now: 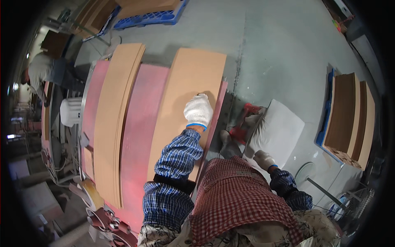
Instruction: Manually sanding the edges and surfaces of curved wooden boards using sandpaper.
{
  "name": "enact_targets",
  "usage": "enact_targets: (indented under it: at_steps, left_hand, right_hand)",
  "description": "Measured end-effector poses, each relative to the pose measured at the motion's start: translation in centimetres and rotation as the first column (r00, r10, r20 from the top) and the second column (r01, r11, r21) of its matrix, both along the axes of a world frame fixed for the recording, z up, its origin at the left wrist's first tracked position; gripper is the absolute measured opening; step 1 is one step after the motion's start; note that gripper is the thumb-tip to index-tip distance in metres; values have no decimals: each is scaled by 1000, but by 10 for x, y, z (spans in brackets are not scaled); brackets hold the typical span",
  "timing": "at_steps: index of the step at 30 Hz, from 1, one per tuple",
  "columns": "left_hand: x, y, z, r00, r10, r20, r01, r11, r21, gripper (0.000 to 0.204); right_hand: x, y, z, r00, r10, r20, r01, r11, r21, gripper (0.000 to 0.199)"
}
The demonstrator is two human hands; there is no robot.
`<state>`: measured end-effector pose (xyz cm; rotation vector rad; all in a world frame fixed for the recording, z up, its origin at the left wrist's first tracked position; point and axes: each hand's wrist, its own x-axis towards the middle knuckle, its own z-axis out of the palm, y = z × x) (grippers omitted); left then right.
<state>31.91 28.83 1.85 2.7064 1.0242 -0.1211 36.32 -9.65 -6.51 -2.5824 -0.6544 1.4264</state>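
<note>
My left hand [198, 110], in a white knit glove with a blue cuff, presses down on a long brown board [191, 74]. Its fingers are curled closed, and whatever lies under them is hidden. That board rests on a pink ribbed table [142, 94]. Lower and to the right, my right hand [264, 159], also gloved, is beside a pale grey-white covered surface [282, 129]. Its fingers look bent, but they are too small and blurred to read, and I cannot tell whether they touch the cover.
A stack of brown boards [117, 119] lies along the table's left part. More boards [349, 119] stand on a blue pallet at the right; another blue pallet [150, 18] is at the far side. At the left a person [45, 70] bends beside a white bucket [70, 112].
</note>
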Motion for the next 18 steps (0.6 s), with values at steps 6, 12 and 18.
enact_targets:
  at_steps: [6,12,18]
  left_hand:
    - [113,60,-5,999,-41,-10,41,999,9,20]
    - [177,94,-13,996,-55,-77,53,998,-28,23]
    - [184,111,-12,981,-182,-67,184,983,18,22]
  right_hand:
    - [40,12,10,986,-159,-56,157,987,-39,37]
    - [47,15,10,959,-264,-102,248,957,-150,40]
    - [48,13,19,944,-304,-131,286,948,-138,39]
